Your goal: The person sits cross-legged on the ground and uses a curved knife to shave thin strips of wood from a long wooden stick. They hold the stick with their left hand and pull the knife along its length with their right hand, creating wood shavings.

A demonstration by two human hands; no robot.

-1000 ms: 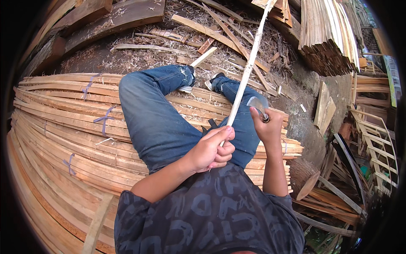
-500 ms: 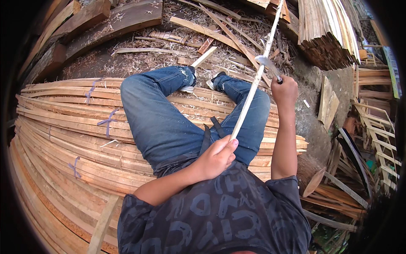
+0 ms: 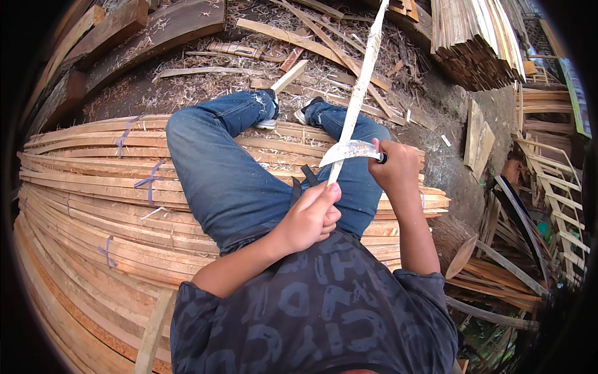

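L hand (image 3: 309, 219) grips wood strip (image 3: 355, 106) low, R hand (image 3: 396, 166) fwd w/ knife (image 3: 350, 150).

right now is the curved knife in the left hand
No, the right hand holds the curved knife while the left hand holds the pale strip.

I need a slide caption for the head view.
Left hand grips pale stick; right hand holds curved knife across it.

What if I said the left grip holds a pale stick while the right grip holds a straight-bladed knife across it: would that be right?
Not quite: the knife is curved-bladed, not straight-bladed, as the head view shows. The rest stands: the left grip holds the pale stick, and the right grip holds the knife across it.
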